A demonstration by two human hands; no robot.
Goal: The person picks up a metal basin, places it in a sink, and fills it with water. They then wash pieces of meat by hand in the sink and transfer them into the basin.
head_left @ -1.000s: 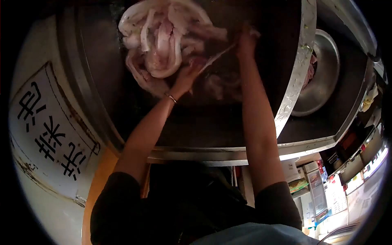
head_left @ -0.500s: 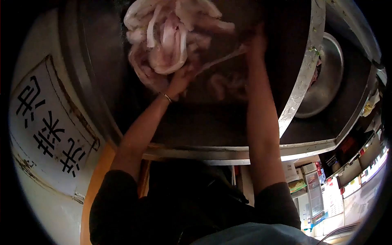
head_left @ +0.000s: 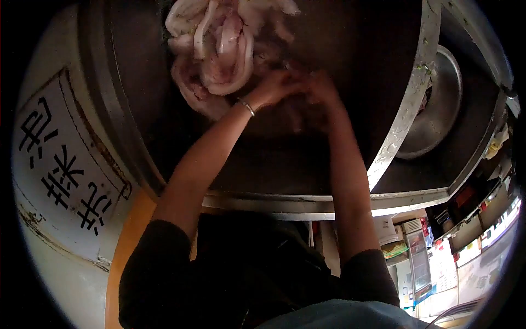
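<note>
Pale pink strips of raw meat (head_left: 227, 49) lie heaped in a dark metal sink (head_left: 263, 164) of murky water. My left hand (head_left: 274, 88), with a bracelet at the wrist, is just right of the heap. My right hand (head_left: 320, 88) meets it from the right, and the fingers of both come together. Shadow and murky water hide the fingertips and anything between them. Under and beside the hands, a few more pale pieces (head_left: 296, 118) show dimly.
Right of the wet metal divider (head_left: 402, 104), a round steel bowl (head_left: 444, 109) sits in a second basin. A white sign with black characters (head_left: 63, 170) is at the left. Shelves with goods (head_left: 419, 257) stand at the lower right.
My hands have come together; they were apart with a thin pale strip stretched between them. The right hand moved left and down, the left hand right and up. That strip no longer shows.
</note>
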